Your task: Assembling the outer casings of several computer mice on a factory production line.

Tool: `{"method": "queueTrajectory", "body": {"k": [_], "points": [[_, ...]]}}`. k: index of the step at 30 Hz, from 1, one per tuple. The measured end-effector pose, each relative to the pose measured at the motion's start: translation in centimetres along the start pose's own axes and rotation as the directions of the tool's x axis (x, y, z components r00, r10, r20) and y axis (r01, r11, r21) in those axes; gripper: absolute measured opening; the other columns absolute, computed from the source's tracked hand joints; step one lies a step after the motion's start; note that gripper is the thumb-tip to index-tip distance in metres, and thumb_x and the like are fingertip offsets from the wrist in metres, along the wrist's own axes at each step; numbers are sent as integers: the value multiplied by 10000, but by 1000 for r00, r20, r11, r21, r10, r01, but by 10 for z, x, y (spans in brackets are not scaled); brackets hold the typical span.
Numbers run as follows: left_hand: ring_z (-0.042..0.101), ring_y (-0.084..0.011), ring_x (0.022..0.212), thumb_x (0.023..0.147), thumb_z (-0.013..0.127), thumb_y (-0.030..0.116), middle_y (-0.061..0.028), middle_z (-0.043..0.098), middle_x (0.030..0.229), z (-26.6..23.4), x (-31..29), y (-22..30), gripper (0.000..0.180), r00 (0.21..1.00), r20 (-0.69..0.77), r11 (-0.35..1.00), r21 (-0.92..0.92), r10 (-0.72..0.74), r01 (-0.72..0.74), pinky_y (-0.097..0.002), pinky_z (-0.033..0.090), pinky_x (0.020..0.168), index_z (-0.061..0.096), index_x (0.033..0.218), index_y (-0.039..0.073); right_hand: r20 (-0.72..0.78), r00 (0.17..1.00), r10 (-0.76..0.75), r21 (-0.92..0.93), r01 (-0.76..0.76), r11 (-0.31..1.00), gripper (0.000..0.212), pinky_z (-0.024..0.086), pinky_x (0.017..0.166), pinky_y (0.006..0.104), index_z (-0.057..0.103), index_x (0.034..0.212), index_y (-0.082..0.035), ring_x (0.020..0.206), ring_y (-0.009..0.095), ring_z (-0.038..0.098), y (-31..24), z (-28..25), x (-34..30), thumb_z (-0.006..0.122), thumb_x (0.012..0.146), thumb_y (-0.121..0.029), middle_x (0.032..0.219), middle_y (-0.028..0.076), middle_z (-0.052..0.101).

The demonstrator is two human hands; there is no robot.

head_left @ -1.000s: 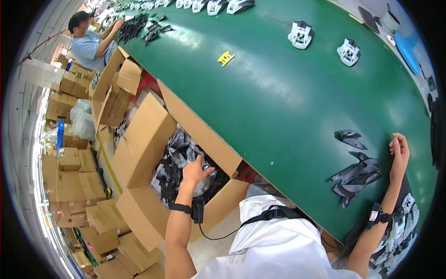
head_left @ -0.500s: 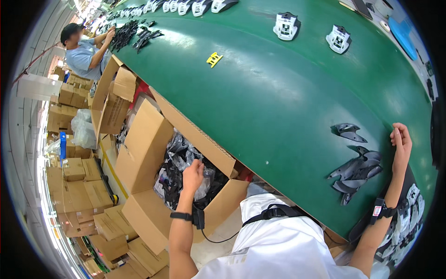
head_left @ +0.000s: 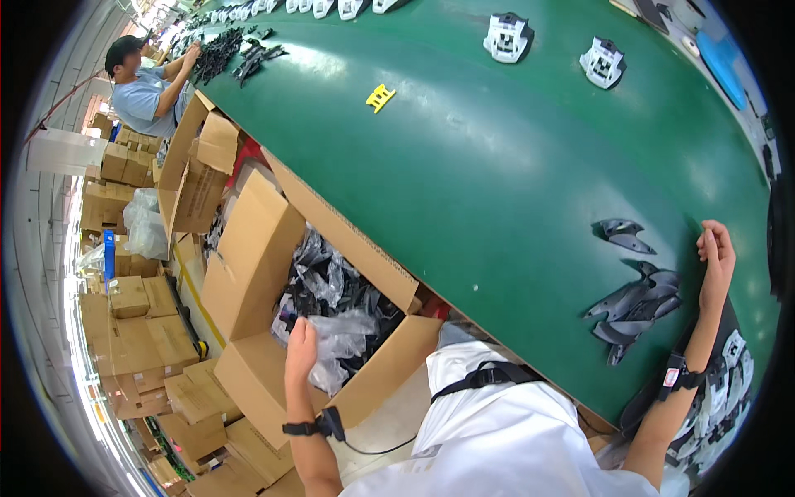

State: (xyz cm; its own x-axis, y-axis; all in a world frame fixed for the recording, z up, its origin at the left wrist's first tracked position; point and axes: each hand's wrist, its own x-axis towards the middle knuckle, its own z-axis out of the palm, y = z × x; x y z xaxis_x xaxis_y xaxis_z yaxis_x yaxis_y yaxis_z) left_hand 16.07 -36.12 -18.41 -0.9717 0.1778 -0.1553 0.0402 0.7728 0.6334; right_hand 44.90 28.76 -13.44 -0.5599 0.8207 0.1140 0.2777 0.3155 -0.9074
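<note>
My left hand (head_left: 301, 351) is closed on a clear plastic bag (head_left: 341, 333) at the mouth of an open cardboard box (head_left: 248, 273). The bag looks crumpled and spreads to the right of my fingers. Beneath it the box is filled with dark plastic parts (head_left: 364, 300) and more clear wrapping. My right hand (head_left: 717, 253) rests at the right side of the green table (head_left: 464, 190), loosely bent, with nothing visible in it. Left of that hand lie a pile of dark curved plastic pieces (head_left: 638, 302) and one separate dark curved piece (head_left: 626, 235).
A yellow plastic piece (head_left: 380, 98) and white-and-black housings (head_left: 507, 39) lie on the table. At far left a person (head_left: 149, 91) handles small black parts (head_left: 219, 55). Another open carton (head_left: 199, 186) and stacked cartons (head_left: 141, 340) stand left. Grey parts (head_left: 733, 364) sit at lower right.
My left hand has moved left and toward me within the box, and the clear bag now stretches out beside it. My right hand stays almost still.
</note>
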Motion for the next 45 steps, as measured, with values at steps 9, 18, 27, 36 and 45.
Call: {"method": "queueTrajectory", "body": {"k": [9, 18, 27, 36, 45], "points": [[340, -60, 618, 766, 486, 40, 41, 343, 662, -31, -2, -4, 94, 973, 137, 978, -69, -184, 195, -220, 319, 559, 413, 709, 54, -13, 1000, 12, -6, -12, 1000, 190, 319, 617, 187, 602, 1011, -40, 686, 44, 416, -4, 1, -1, 516, 926, -187, 746, -28, 493], [417, -66, 591, 657, 371, -94, 28, 458, 650, -43, 13, 6, 203, 982, -187, 994, -108, -12, -8, -205, 325, 539, 510, 723, 39, -16, 1000, 9, -10, -9, 1000, 196, 308, 610, 186, 600, 1015, -38, 670, 42, 397, -1, -1, -2, 515, 926, -191, 743, -33, 492], [638, -372, 831, 741, 652, 445, -234, 654, 810, 16, 51, 21, 417, 985, 127, 818, 575, -115, 22, -413, 487, 758, 701, 833, 41, -24, 1000, -4, -20, 4, 1000, 190, 302, 597, 182, 597, 1018, -40, 663, 41, 393, 1, -1, 0, 512, 927, -185, 745, -33, 486], [629, -264, 669, 772, 628, 258, -157, 626, 687, 27, 15, -29, 236, 962, 262, 935, 352, -70, -28, -350, 480, 639, 680, 779, 27, -3, 1000, 24, -33, -25, 999, 192, 299, 599, 181, 598, 1027, -43, 666, 36, 392, 7, -5, 2, 513, 929, -185, 749, -35, 482], [653, -313, 733, 726, 676, 248, -154, 656, 718, 62, 26, -6, 223, 985, 156, 823, 568, -78, -25, -387, 517, 693, 700, 906, 119, -15, 1000, 15, -19, -15, 1000, 196, 305, 610, 182, 597, 1024, -38, 673, 39, 395, 5, -2, 1, 514, 929, -187, 760, -33, 491]]}}
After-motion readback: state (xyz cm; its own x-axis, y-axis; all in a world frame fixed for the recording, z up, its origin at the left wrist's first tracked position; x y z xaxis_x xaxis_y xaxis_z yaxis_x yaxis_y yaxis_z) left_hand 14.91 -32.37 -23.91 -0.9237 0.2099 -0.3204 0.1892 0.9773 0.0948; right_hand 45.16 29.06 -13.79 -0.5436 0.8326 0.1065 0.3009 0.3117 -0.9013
